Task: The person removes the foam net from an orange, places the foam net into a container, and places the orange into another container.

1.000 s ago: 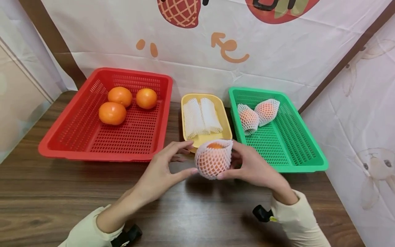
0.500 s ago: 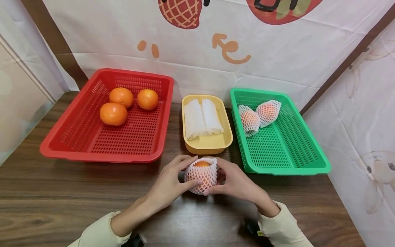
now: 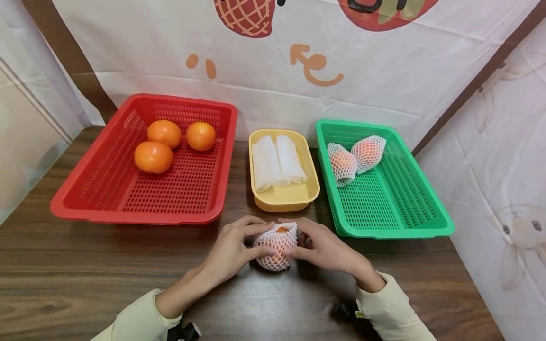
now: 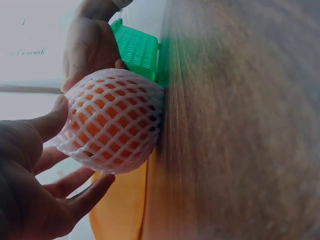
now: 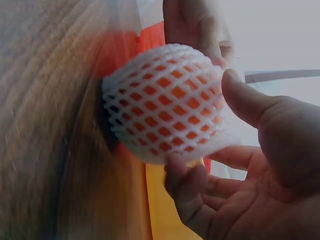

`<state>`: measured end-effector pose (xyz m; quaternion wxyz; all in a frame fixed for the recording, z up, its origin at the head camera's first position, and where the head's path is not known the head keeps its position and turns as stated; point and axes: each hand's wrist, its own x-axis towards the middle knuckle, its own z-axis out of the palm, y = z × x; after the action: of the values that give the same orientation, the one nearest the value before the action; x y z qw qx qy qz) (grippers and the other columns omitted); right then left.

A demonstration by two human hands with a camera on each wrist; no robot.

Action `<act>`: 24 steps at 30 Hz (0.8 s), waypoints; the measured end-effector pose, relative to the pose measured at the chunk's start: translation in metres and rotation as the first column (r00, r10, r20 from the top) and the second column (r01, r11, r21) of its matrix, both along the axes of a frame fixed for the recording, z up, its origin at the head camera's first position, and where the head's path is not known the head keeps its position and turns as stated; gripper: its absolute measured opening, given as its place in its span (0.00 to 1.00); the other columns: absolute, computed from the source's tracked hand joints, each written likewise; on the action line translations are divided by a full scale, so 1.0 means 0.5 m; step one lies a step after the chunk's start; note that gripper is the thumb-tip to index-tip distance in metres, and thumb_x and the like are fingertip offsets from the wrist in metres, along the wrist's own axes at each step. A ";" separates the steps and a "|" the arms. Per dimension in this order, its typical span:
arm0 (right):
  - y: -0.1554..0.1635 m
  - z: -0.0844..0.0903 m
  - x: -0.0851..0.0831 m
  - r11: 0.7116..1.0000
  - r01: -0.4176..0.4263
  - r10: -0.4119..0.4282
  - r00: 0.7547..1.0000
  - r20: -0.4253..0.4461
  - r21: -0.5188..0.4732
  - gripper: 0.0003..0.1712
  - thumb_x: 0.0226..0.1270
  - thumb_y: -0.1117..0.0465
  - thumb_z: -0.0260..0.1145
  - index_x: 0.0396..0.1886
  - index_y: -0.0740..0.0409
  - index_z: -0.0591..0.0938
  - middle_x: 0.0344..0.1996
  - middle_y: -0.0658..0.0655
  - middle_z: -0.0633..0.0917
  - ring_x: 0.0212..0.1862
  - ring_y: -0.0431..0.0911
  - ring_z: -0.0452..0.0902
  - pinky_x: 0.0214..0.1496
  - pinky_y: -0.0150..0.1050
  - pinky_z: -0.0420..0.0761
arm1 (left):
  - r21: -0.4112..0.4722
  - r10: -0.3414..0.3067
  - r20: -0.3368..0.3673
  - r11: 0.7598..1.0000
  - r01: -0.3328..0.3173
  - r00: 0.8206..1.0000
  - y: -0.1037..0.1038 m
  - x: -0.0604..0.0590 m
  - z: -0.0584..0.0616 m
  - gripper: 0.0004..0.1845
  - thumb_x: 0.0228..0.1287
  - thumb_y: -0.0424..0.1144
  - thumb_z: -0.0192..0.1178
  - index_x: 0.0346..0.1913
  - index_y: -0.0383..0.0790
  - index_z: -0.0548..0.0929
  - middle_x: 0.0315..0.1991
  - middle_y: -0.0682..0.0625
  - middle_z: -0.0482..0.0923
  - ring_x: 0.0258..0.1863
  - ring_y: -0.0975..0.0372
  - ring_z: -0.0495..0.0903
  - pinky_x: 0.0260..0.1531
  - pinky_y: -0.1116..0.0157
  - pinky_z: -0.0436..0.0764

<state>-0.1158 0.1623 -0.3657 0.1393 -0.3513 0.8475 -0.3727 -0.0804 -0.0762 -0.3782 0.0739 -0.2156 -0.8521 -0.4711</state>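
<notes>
An orange in a white foam net sleeve point(image 3: 276, 253) stands on the table in front of the yellow tray, the sleeve's open end upward and orange peel showing through it. My left hand point(image 3: 227, 247) holds it from the left, thumb on the near side. From the right, my right hand point(image 3: 326, 247) holds the upper part of the net between thumb and fingers. In the left wrist view the netted orange point(image 4: 112, 122) meets the wood at its base. The right wrist view shows my right thumb and fingers at the net's upper edge point(image 5: 220, 107).
A red basket point(image 3: 141, 215) on the left holds three bare oranges point(image 3: 153, 157). The yellow tray point(image 3: 286, 194) behind my hands contains white foam net sleeves point(image 3: 290, 158). On the right, a green basket point(image 3: 384, 208) carries two netted oranges point(image 3: 368, 154). A printed cloth hangs behind.
Both hands have brought the netted orange down and slightly left, from the yellow tray's front edge onto the table. My left hand has closed in from beside the orange to hold it.
</notes>
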 end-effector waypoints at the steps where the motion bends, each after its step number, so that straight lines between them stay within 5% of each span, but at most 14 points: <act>1: 0.001 -0.001 -0.003 1.000 -0.002 0.002 1.000 -0.008 -0.019 0.33 0.63 0.49 0.67 0.66 0.50 0.71 0.33 0.48 0.76 0.31 0.42 0.71 0.30 0.36 0.75 | -0.002 -0.001 -0.011 1.000 0.000 1.000 0.000 -0.001 0.000 0.28 0.45 0.45 0.75 0.52 0.40 0.84 0.45 0.53 0.80 0.48 0.61 0.78 0.48 0.60 0.77; 8: -0.006 -0.016 -0.013 0.987 0.019 -0.024 0.999 -0.030 -0.159 0.28 0.58 0.54 0.72 0.59 0.49 0.79 0.51 0.46 0.81 0.32 0.43 0.74 0.30 0.35 0.77 | 0.013 -0.011 -0.041 1.000 0.012 0.999 -0.002 -0.002 0.003 0.24 0.44 0.42 0.76 0.48 0.39 0.86 0.45 0.52 0.81 0.48 0.60 0.79 0.50 0.60 0.76; 17: -0.040 0.018 0.022 0.937 0.159 -0.174 0.985 -0.021 -0.311 0.15 0.51 0.66 0.76 0.42 0.60 0.88 0.44 0.52 0.86 0.36 0.41 0.77 0.30 0.36 0.75 | 0.066 -0.023 -0.068 0.997 0.028 0.997 -0.004 0.002 0.002 0.15 0.42 0.39 0.76 0.37 0.41 0.89 0.43 0.51 0.83 0.45 0.60 0.81 0.47 0.61 0.78; 24: -0.056 0.045 0.041 0.906 0.195 -0.249 0.963 -0.102 -0.375 0.09 0.48 0.71 0.76 0.32 0.64 0.88 0.34 0.56 0.87 0.29 0.40 0.77 0.24 0.34 0.72 | 0.109 -0.022 -0.127 0.993 0.036 0.992 -0.002 0.004 0.003 0.11 0.43 0.36 0.76 0.33 0.41 0.89 0.41 0.51 0.83 0.43 0.60 0.82 0.43 0.63 0.80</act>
<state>-0.0953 0.1345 -0.3432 -0.0343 -0.2987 0.8069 -0.5085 -0.0782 -0.0772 -0.3769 0.1324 -0.2528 -0.8150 -0.5044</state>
